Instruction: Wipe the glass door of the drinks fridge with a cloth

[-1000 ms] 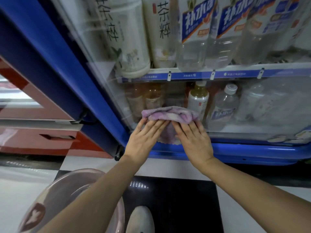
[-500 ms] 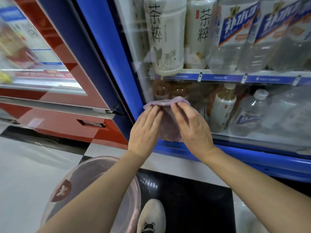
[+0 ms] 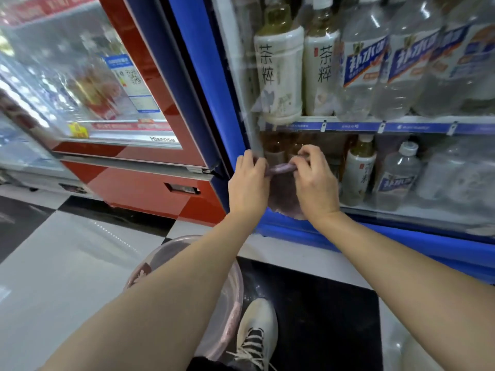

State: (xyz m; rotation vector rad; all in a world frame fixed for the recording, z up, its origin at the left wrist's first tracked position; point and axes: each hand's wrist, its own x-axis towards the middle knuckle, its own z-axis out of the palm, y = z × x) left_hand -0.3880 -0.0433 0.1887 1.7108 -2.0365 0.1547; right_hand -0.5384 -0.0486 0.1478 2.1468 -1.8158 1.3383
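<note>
Both hands are pinching the top edge of the crumpled purple cloth (image 3: 284, 195): left hand (image 3: 249, 180) on its left end, right hand (image 3: 314, 180) on its right. It hangs between them, low against the blue-framed glass fridge door (image 3: 401, 183).

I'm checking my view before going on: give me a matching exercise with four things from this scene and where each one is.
Things:
1. cloth
2. basin
3. shoe
4. red fridge

Places:
A. on the black floor tile
B. left of the blue door frame
C. on the floor under the left forearm
D. held in both hands at the glass door

Pairs: 1-D, 2-C, 3-A, 4-B
</note>
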